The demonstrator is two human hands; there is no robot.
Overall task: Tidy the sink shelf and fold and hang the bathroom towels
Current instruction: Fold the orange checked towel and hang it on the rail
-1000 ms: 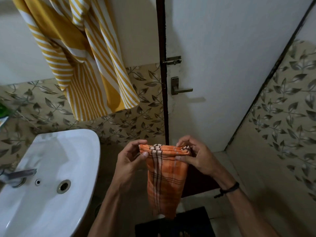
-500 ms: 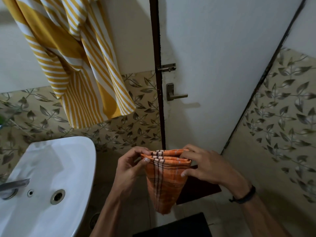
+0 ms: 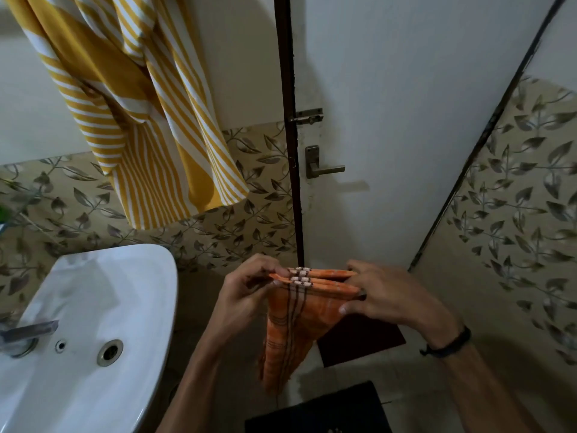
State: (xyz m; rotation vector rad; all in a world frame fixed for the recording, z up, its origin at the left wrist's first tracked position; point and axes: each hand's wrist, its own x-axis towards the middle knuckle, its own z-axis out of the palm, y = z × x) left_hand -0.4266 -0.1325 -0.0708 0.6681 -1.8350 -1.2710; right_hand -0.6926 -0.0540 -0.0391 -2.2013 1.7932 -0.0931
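- The left hand (image 3: 246,295) pinched the left end of the folded orange towel (image 3: 299,323), thumb and fingers closed on its top edge.
- The right hand (image 3: 384,295) gripped the right end, fingers curled over the folds.
- The orange towel hung at 6 o'clock, before the door (image 3: 406,120).
- A yellow towel (image 3: 140,120) hung at 11 o'clock.
- The sink (image 3: 93,292) sat at 8 o'clock, its tap (image 3: 29,331) at 9.

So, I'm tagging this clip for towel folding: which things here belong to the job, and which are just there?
Job: orange towel, pinched at its top by left hand and right hand; yellow striped towel, hanging.
Just there: sink, tap, door handle, dark mat.
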